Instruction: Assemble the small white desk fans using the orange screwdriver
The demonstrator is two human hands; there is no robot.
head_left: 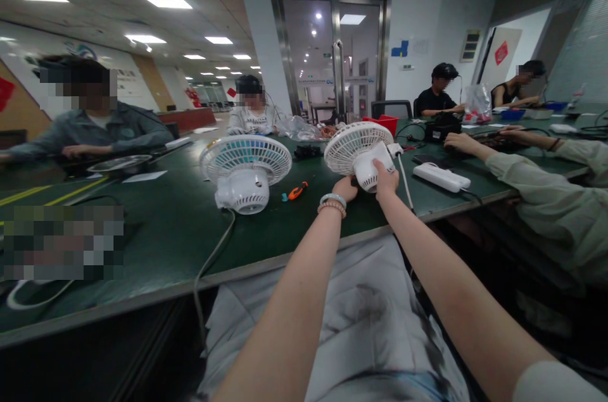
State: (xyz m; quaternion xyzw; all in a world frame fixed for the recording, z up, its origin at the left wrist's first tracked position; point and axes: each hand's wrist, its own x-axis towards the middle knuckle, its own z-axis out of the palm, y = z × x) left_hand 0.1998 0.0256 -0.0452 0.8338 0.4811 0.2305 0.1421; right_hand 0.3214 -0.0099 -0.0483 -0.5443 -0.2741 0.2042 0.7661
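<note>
Green table (166, 231) holds red bin (388, 123); right fingers (380, 170) grip white fan (368, 169); left fingers (348, 185) unclear.

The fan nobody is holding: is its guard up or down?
Up: on the free fan, the guard sits above the motor housing, down at the table.

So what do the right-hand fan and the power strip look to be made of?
Fan: probably white moulded plastic, smooth on the housing, with a ribbed grille. Power strip: likely hard white plastic too, given its rounded edges and even colour.
</note>
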